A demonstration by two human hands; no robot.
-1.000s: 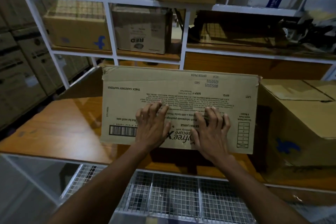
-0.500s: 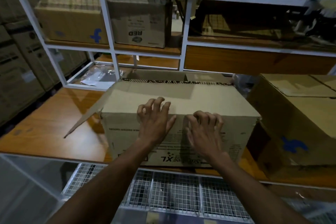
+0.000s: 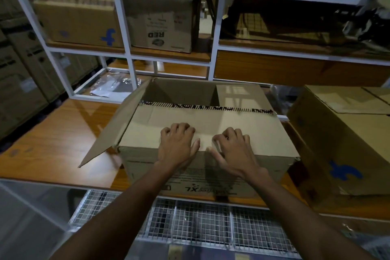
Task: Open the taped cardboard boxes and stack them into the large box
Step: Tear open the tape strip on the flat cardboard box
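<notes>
While both forearms reach up from the bottom of the frame, the left hand (image 3: 176, 145) and the right hand (image 3: 233, 148) lie palm down, side by side near the middle of the frame, on the near top flap of a cardboard box (image 3: 211, 167). The fingers of each hand are bent at the knuckles with the tips pressing on the flap; neither hand grips anything, and the thumbs point toward each other, close but apart.

That box stands in the centre of the frame on a wooden surface (image 3: 52, 143). Its near flap is folded down flat, with a torn dark strip along its far edge; behind it the box gapes open and the inside walls show. A side flap (image 3: 114, 126) sticks out to the left, slanting down toward the surface. Upside-down print with "XL" shows on the near wall.

Just beside it, at the right of the frame, stands a bigger box (image 3: 348, 143) with a blue mark on its side. Below the surface's near edge runs wire mesh (image 3: 200, 221). Behind, a white shelf frame (image 3: 122, 17) fills the upper frame, holding a box with a blue mark (image 3: 80, 21) at upper left and a box printed "RED" (image 3: 160, 21) beside it. More cartons (image 3: 21, 74) stack along the left edge.
</notes>
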